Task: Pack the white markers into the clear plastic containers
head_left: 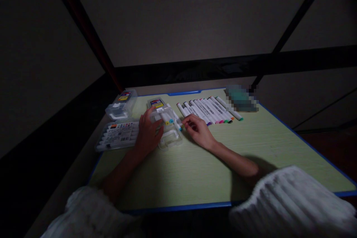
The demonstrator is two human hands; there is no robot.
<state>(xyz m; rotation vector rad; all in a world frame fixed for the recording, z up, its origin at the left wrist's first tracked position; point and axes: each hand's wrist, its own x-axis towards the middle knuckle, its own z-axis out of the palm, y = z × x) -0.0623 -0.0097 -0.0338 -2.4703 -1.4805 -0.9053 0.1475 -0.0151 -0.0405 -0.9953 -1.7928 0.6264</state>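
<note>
My left hand (148,132) rests on the left side of a clear plastic marker case (167,124) lying open on the pale green table (195,171), fingers curled against its wall. A few white markers with coloured caps (168,119) lie inside the case. My right hand (198,131) sits just right of the case, fingertips pinched on a white marker (178,123) at the case's edge. A row of several white markers with coloured ends (209,111) lies beyond my right hand.
Two more clear marker cases stand at the table's left: one flat and full (118,135), one upright behind it (122,105). A blurred teal object (241,98) lies at the back right. Dark bars cross behind the table. The room is dim.
</note>
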